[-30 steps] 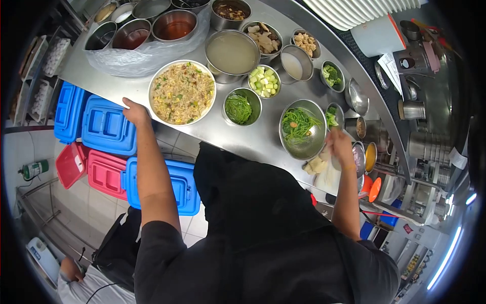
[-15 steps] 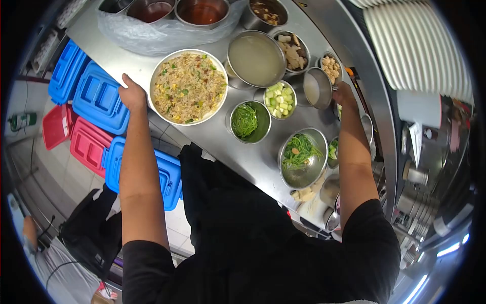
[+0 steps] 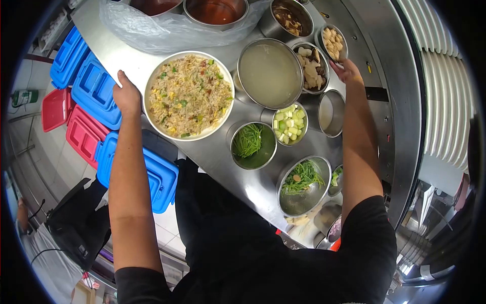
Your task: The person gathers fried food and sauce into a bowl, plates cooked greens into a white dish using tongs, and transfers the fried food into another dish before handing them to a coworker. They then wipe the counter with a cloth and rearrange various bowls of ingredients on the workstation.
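Observation:
Along the far right of the counter, my right hand (image 3: 348, 72) is closed on the near rim of a small metal bowl (image 3: 346, 50) of pale tan pieces. My left hand (image 3: 127, 96) is at the counter's left edge, beside a big white dish (image 3: 147, 112) of fried rice. Its thumb sticks out; the other fingers are hidden. Between my hands stand a pot of cloudy liquid (image 3: 271, 73), a container of cut green vegetable (image 3: 289, 125) and a bowl of sliced pale and dark pieces (image 3: 311, 68). Chopped green stalks (image 3: 248, 141) fill another container nearer to me.
Pots of reddish sauce (image 3: 216, 11) stand on a plastic bag (image 3: 147, 35) at the back. A metal bowl of leafy greens (image 3: 304, 178) is nearer me. Blue lidded bins (image 3: 96, 91) line the floor at left; stacked white plates (image 3: 440, 101) stand at right. A person's sleeve (image 3: 50, 253) shows lower left.
My right hand has moved away from me, from beside the small pot to the bowl of tan pieces, which has shifted farther back. The view has shifted; my left hand stays beside the rice dish.

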Demonstrator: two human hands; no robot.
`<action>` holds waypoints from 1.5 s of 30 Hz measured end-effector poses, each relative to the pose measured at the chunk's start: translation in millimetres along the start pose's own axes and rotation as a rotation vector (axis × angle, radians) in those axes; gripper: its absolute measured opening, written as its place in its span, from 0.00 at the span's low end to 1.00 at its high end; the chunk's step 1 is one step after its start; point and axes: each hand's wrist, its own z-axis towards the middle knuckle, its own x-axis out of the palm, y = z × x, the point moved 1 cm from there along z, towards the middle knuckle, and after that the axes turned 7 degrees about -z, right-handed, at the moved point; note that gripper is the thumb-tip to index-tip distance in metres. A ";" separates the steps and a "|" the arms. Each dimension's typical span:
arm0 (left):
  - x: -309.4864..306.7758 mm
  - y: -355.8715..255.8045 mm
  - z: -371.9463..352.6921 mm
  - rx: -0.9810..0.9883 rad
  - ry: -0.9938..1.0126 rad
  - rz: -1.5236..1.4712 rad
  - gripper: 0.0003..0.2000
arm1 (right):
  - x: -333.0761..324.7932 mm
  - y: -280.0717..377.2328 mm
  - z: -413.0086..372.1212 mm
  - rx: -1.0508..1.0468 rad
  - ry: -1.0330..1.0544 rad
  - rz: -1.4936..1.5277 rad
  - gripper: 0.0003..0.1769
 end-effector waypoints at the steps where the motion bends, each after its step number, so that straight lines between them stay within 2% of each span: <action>1: 0.0 2.6 2.7 -0.006 0.008 -0.007 0.42 | 10.9 3.2 0.1 0.027 0.001 0.000 0.16; 4: -1.5 -0.8 0.9 -0.003 0.008 0.020 0.42 | 31.4 12.5 -2.2 0.078 0.136 -0.053 0.17; 7: -2.4 -2.2 -2.0 0.020 0.005 0.022 0.42 | 25.9 10.8 1.9 0.081 0.121 -0.116 0.22; 11: -1.5 -4.4 -3.6 0.011 0.009 0.013 0.40 | -46.7 -6.6 -47.0 -0.127 0.054 -0.824 0.29; 12: -4.1 -10.0 -8.0 0.007 0.015 -0.003 0.40 | -81.3 -21.5 -57.7 -0.135 0.052 -0.939 0.29; 13: -3.6 -10.8 -8.1 -0.014 -0.001 0.004 0.40 | -105.5 -37.0 -94.4 -0.149 0.072 -0.903 0.33; 14: 1.2 6.4 5.0 0.014 -0.017 0.039 0.40 | -132.7 -51.5 -115.6 -0.061 0.129 -0.996 0.37; 15: 2.0 2.8 2.2 -0.003 -0.013 0.042 0.39 | -119.5 -56.9 -175.4 0.082 -0.028 -0.925 0.39; 17: -1.2 0.0 -1.6 0.006 0.024 -0.025 0.38 | -127.5 -91.4 -217.9 0.188 0.040 -0.689 0.33; 19: -0.8 -1.9 -4.9 0.004 0.074 -0.116 0.36 | -144.1 -129.0 -218.2 0.214 0.168 -0.448 0.28; 20: -3.7 -8.9 -10.5 -0.003 0.078 -0.064 0.36 | -149.4 -139.4 -216.0 0.216 0.230 -0.325 0.26; 22: -1.2 2.8 3.0 -0.043 0.069 0.044 0.38 | -145.0 -146.4 -220.6 0.174 0.139 -0.262 0.23; 24: -3.3 -10.2 -13.0 -0.046 0.112 -0.140 0.39 | -152.6 -144.7 -220.9 0.152 0.068 -0.210 0.20; 28: -1.9 2.6 0.6 -0.018 0.103 0.008 0.40 | -150.0 -132.2 -187.5 0.163 -0.024 -0.139 0.17; 32: -3.5 -8.9 -10.6 -0.021 0.108 -0.141 0.39 | -134.4 -98.7 -151.6 0.111 -0.057 -0.126 0.14; 37: -1.2 -6.8 -8.9 -0.024 0.077 -0.129 0.39 | -112.1 -64.2 -83.1 0.004 0.040 -0.150 0.14; 42: -4.2 -13.5 -9.5 -0.020 0.046 -0.027 0.40 | -76.3 -39.0 -49.7 0.018 -0.028 -0.038 0.15; 45: -5.8 -13.5 -11.4 -0.025 0.073 -0.085 0.41 | -71.8 -34.3 -43.4 0.026 -0.071 0.042 0.16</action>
